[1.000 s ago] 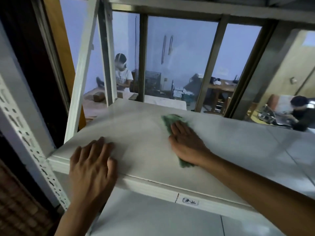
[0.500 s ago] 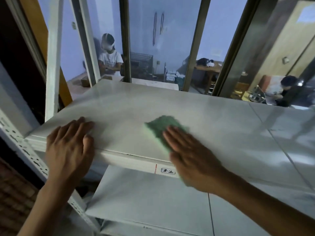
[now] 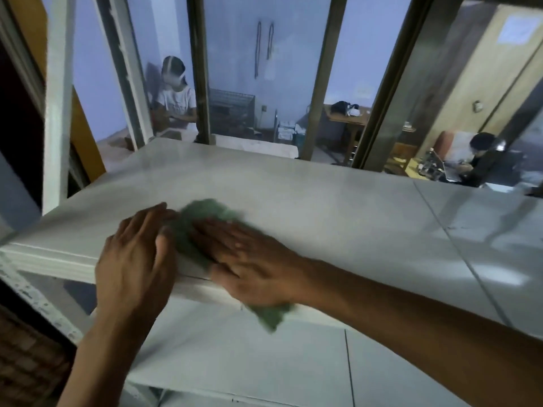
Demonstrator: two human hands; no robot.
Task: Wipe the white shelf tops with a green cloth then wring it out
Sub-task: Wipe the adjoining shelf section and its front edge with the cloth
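Note:
The green cloth (image 3: 205,217) lies on the white shelf top (image 3: 323,207) near its front edge, blurred by motion. My right hand (image 3: 249,262) presses flat on the cloth, fingers pointing left; a corner of cloth hangs past the front edge below my wrist. My left hand (image 3: 135,259) rests flat on the front left edge of the shelf, fingers spread, its fingertips touching the cloth's left side. It holds nothing.
A lower white shelf (image 3: 235,356) sits under the top one. White perforated uprights (image 3: 57,107) stand at the left. Behind the shelf are glass panels in metal frames (image 3: 320,83); two people (image 3: 176,95) sit in the room beyond.
My right hand has slid the cloth left along the front edge until it meets my left hand. My left hand stays on the shelf's front left edge. The camera has shifted.

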